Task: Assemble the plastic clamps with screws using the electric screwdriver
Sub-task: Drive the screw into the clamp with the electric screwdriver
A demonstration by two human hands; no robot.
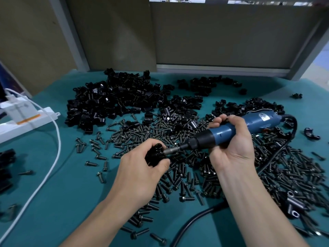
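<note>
Left hand (pixel 142 163) grips a black plastic clamp (pixel 154 154) at centre; right hand (pixel 231 138), wrapped around the blue electric screwdriver (pixel 229 130), presses its bit into the clamp from 3 o'clock above scattered screws (pixel 178 179).

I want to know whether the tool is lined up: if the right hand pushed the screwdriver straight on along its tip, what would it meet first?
The right hand aims the screwdriver left and slightly down. Its bit already meets the black clamp gripped in the left hand; depth is hard to judge.
</note>
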